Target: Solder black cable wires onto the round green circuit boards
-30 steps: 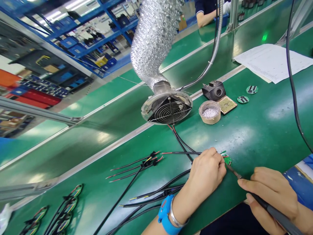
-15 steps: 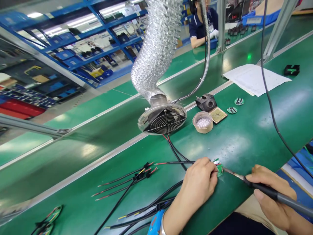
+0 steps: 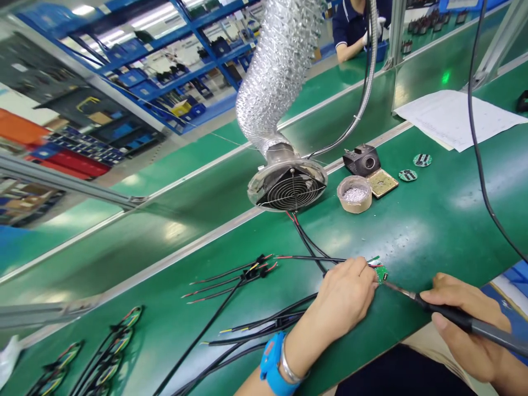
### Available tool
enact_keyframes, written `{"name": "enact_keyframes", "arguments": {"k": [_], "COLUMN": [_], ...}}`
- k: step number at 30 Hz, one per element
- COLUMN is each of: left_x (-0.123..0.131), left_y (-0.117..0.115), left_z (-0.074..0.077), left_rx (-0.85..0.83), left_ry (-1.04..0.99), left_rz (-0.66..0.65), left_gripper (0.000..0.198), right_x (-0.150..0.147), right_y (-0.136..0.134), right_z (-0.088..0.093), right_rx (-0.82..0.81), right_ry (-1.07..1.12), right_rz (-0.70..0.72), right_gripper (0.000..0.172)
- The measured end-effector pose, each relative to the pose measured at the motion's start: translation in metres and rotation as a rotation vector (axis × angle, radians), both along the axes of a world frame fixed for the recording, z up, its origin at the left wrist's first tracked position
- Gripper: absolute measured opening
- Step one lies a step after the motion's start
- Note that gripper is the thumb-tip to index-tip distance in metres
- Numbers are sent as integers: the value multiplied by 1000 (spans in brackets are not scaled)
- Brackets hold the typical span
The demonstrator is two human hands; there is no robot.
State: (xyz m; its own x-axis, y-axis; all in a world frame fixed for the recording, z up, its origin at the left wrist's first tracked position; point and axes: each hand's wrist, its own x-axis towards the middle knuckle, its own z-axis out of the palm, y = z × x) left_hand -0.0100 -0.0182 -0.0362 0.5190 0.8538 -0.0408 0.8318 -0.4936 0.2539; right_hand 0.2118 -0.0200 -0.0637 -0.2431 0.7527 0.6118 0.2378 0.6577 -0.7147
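Note:
My left hand (image 3: 350, 291) is closed in a pinch at the left edge of a small green circuit board (image 3: 383, 274), with red and green thin wires (image 3: 374, 264) at its fingertips. A black cable with a red lead (image 3: 303, 258) passes behind this hand. The fingers hide just how the wires meet the board. In my right hand (image 3: 466, 324) is a soldering iron (image 3: 447, 314), gripped like a pen. Its tip points left at the lower right edge of the board; I cannot tell whether they touch.
A fume extractor hood (image 3: 293, 190) hangs over the bench (image 3: 396, 236). Behind the board stand a solder-filled tub (image 3: 355, 198), sponge tray (image 3: 383, 183) and iron holder (image 3: 362, 159). Round boards (image 3: 408, 175), papers (image 3: 457, 118) and cable bundles (image 3: 247, 275) lie around. A co-worker (image 3: 355, 27) sits across.
The view has shifted, showing more wired round boards at lower left. The iron's tip now sits lower on the board's right edge. My left hand keeps its pinch.

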Motion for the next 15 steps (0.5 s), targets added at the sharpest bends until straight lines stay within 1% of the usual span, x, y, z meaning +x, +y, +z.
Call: {"name": "enact_keyframes", "arguments": {"k": [7, 10, 15], "left_x": [3, 4, 5], "left_y": [-3, -5, -7], "left_z": [-4, -7, -12], "left_rx": [30, 54, 87], "left_ry": [-26, -26, -30], "left_rz": [42, 64, 90], "left_gripper": [14, 15, 16], "right_x": [-2, -2, -4], "right_y": [-3, -2, 0], "right_z": [-15, -15, -8], "right_rx": [37, 21, 22], "right_ry": [-10, -1, 18], "right_rz": [47, 69, 65], "right_gripper": [25, 26, 26]}}
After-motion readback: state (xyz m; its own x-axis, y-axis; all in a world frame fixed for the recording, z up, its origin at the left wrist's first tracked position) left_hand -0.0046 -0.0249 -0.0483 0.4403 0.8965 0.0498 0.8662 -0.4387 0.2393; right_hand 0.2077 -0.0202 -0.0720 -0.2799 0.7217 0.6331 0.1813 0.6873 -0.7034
